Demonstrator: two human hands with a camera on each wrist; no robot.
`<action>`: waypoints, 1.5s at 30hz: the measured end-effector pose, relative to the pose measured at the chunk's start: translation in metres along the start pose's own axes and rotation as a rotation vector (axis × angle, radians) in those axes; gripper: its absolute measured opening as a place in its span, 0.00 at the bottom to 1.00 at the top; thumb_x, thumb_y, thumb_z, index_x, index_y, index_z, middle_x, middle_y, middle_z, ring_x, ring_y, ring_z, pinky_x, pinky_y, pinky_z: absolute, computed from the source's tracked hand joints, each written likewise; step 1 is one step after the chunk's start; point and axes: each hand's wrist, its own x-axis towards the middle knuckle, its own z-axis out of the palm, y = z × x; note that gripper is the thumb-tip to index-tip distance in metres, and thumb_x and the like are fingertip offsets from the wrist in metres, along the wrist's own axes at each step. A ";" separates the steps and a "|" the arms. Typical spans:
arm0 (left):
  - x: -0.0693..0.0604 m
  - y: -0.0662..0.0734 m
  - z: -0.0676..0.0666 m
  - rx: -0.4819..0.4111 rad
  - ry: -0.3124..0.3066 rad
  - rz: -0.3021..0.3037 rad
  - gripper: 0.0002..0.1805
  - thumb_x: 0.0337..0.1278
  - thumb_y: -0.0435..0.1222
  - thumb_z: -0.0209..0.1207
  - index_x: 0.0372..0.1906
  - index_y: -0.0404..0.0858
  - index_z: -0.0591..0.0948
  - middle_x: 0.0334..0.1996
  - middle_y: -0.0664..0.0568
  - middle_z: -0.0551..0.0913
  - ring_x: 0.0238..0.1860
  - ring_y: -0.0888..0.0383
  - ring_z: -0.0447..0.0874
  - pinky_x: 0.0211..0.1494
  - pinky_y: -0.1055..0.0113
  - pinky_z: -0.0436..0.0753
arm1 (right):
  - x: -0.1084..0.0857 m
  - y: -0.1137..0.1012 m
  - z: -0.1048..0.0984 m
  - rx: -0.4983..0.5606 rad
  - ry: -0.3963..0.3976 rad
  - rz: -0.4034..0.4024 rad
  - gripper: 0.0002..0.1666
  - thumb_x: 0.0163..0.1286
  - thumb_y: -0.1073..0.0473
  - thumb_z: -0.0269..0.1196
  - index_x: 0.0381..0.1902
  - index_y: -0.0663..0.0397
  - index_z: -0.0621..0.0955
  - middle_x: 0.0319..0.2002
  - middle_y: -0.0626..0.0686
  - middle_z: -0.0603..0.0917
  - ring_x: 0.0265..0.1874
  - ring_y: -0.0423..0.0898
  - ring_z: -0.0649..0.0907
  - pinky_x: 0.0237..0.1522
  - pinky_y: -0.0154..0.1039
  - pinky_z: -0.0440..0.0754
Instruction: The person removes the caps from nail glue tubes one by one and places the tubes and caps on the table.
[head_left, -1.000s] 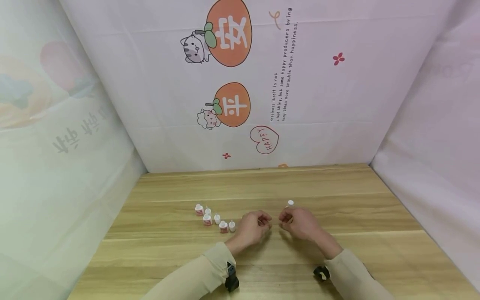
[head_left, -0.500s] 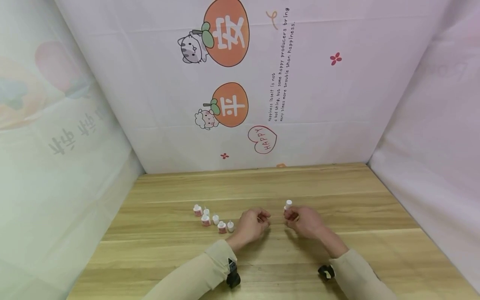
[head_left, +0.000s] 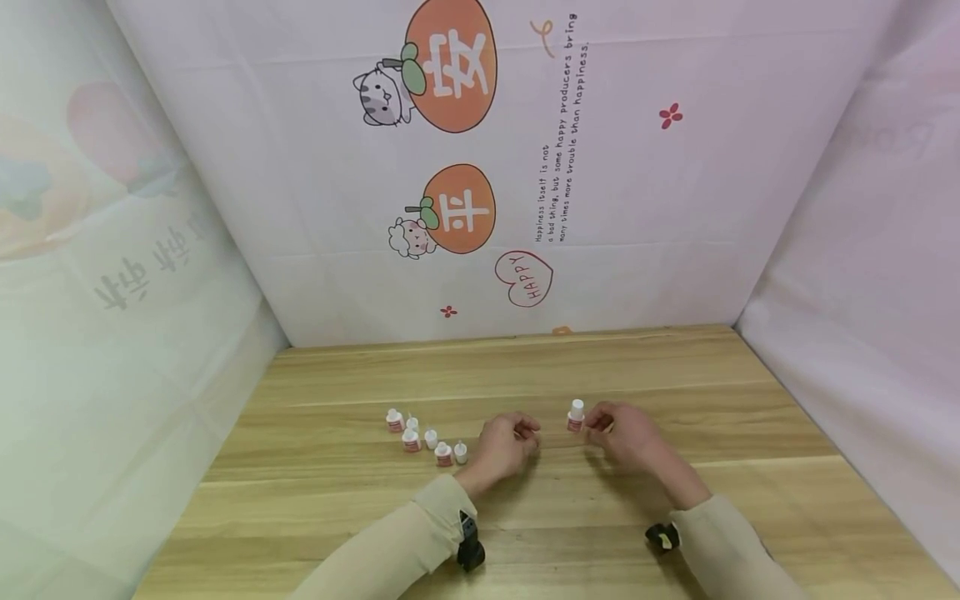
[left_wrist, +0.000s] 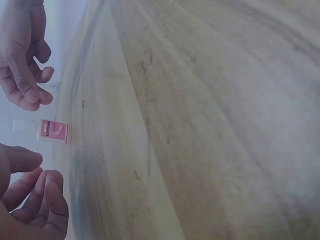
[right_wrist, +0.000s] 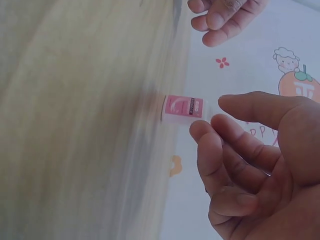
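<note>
A small white bottle (head_left: 575,417) with a pink label and its white cap on stands upright on the table, between and slightly beyond the hands. My right hand (head_left: 624,435) is just right of it, fingers loosely bent, thumb and index fingertips apart in the right wrist view. My left hand (head_left: 504,446) hovers to the bottle's left with loosely curled fingers. Nothing shows between the fingers of either hand. In the left wrist view the bottle (left_wrist: 53,130) appears between both hands; the right wrist view shows its pink label (right_wrist: 184,106) past the right fingertips.
Left of the left hand stand three uncapped bottles, the nearest bottle (head_left: 443,454) beside a white cap (head_left: 461,452) with a thin pin pointing up. Two similar caps sit by the others. Printed white cloth (head_left: 637,275) walls the wooden table (head_left: 525,367) at the back and sides.
My right hand has moved right, away from the bottle, whose label is now uncovered. The left hand stays nearly where it was. The head view has shifted slightly.
</note>
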 end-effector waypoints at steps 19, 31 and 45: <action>0.010 0.000 0.007 0.026 0.003 -0.034 0.07 0.58 0.30 0.63 0.41 0.38 0.86 0.29 0.57 0.84 0.29 0.68 0.76 0.32 0.76 0.75 | 0.014 -0.005 -0.001 -0.031 0.133 -0.035 0.15 0.68 0.52 0.66 0.47 0.53 0.82 0.40 0.52 0.88 0.32 0.44 0.85 0.35 0.42 0.80; 0.014 -0.002 0.009 0.022 0.021 -0.052 0.06 0.57 0.30 0.62 0.39 0.38 0.86 0.27 0.57 0.82 0.27 0.69 0.73 0.30 0.77 0.72 | 0.021 -0.014 0.000 -0.031 0.105 -0.033 0.12 0.68 0.51 0.66 0.45 0.50 0.82 0.38 0.48 0.87 0.31 0.41 0.84 0.32 0.39 0.77; 0.015 -0.007 0.009 -0.019 0.033 -0.079 0.07 0.57 0.29 0.63 0.40 0.37 0.86 0.28 0.55 0.84 0.27 0.68 0.75 0.30 0.76 0.75 | 0.024 -0.035 0.010 -0.019 0.089 -0.088 0.09 0.68 0.52 0.67 0.42 0.48 0.83 0.36 0.47 0.87 0.26 0.37 0.81 0.31 0.37 0.76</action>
